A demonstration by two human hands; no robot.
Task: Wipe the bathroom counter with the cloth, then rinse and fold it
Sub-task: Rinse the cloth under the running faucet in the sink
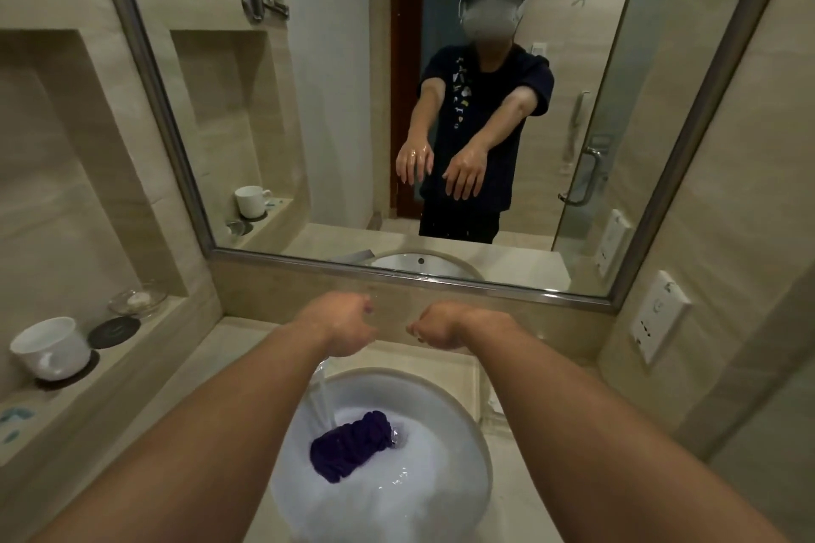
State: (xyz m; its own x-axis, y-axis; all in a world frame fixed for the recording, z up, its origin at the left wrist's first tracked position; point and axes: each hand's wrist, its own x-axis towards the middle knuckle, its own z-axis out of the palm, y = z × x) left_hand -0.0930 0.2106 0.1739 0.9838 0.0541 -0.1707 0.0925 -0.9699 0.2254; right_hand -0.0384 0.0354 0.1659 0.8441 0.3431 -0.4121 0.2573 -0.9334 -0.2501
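My two bare forearms reach forward from the bottom of the view, one on each side of a round white sink set into a beige stone counter.

Between my arms, the purple cloth lies bunched and twisted in the bottom of the basin, soaking wet. Neither hand touches it. A stream of water runs down onto the cloth's left end, and foamy water spreads around it.

Further forward, my left hand and right hand hang side by side above the far rim of the sink, near each other but apart. Both wrists are bent, so the fingers point down and away from me. The water stream comes out from beneath my left hand.

To the left, a stone ledge holds a white cup on a dark coaster, a second dark round coaster just beside it, and a clear glass dish with something pale inside. On the right wall is a white socket plate.

Beyond my hands, a large framed mirror fills the wall. Its reflection shows me in a dark short-sleeved top, with both hands wet and glistening, fingers loose and hanging, holding nothing. It also reflects the sink's rim, the white cup, a round swivel mirror on the wall, and a glass shower door with a metal handle.
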